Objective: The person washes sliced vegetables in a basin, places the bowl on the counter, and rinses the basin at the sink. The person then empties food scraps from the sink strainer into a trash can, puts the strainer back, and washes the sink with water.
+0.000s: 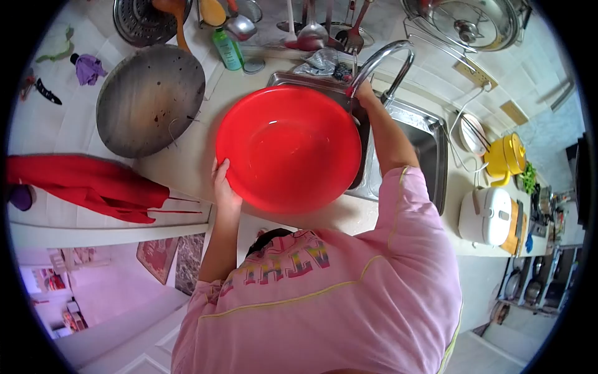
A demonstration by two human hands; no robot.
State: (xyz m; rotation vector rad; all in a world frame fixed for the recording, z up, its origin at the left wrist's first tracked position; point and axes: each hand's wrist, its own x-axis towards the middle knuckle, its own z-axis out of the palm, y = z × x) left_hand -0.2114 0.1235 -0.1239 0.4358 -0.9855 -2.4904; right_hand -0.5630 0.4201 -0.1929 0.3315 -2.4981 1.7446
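A large red basin (286,149) rests tilted over the counter and the left part of the steel sink (414,124). My left hand (224,181) grips the basin's rim at its lower left. Beyond the basin's upper right edge, my right hand (361,92) is beside the base of the curved chrome faucet (398,45); its fingers are closed around something small that I cannot make out. The basin shows a few glints and no object inside it.
A wok (151,101) leans at the left, near a green bottle (228,48). Ladles and a fork (353,40) hang behind the sink. To the right are a yellow pot (506,156) and a white rice cooker (486,216). A red cloth (93,187) hangs at left.
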